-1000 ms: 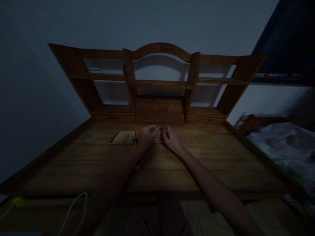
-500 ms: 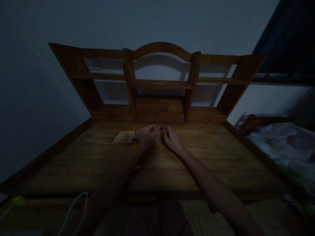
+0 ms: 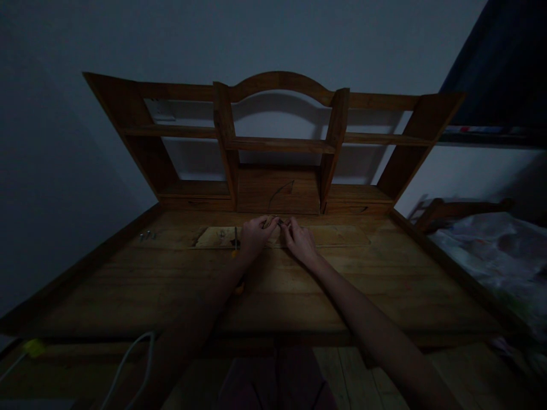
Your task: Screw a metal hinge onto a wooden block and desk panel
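My left hand (image 3: 255,235) and my right hand (image 3: 299,239) meet over the middle of a pale wooden board (image 3: 339,235) lying flat on the desk. Both are closed, thumbs and fingertips pinched around a small dark piece (image 3: 280,222) between them. Its kind is too small and dim to make out. Just left of my left hand lies a screwdriver (image 3: 235,242), its shaft across the board and its orange-yellow handle partly hidden by my left forearm.
A wooden desk (image 3: 171,285) carries a shelf unit (image 3: 280,146) along its back. Several small metal fasteners (image 3: 148,234) lie at the left. A white cable (image 3: 149,356) loops at the front left edge. Beyond the right edge is a pile under clear plastic (image 3: 491,245).
Both hands stay in nearly the same place, fingertips still together around the small piece. Only a slight shift of the fingers and of the camera shows.
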A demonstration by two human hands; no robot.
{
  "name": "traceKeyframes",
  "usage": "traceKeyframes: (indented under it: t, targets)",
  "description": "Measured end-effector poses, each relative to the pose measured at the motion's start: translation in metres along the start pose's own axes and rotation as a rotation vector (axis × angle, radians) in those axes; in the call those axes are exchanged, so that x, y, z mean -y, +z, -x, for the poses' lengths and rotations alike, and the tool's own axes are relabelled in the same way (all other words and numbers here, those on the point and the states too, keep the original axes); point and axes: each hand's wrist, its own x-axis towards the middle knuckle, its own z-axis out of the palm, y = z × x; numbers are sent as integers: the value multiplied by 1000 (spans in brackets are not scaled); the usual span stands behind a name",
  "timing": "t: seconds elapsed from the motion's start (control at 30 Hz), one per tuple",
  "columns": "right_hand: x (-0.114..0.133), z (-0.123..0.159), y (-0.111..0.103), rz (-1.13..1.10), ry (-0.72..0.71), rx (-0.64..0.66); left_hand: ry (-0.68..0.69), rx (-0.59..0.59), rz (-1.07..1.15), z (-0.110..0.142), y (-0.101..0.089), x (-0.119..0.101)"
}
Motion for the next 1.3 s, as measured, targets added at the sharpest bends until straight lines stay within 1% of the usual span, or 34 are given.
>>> traceKeyframes:
  t: [0.13,0.33,0.5,0.6,0.93,1.1,1.3]
  targets:
    - [1,0,1,-7,-6,-26,3,0,-3,0,0,1]
    - [0,-1,1,13,80,-28,13,-9,13,0,-3,-3]
    - [-2,0,-1,109,31,-4,9,-3,33,0,-2,-2]
    - [-1,0,-1,127,25,2,1,-13,25,0,-1,-1]
    - [-1,0,0,31,-8,-18,19,-9,17,1,-1,-1]
    - [-2,-1,0,22,-17,-22,4,-22,24,0,0,0]
    - [-3,0,-1,15,-37,-28,33,-37,43,0,1,1]
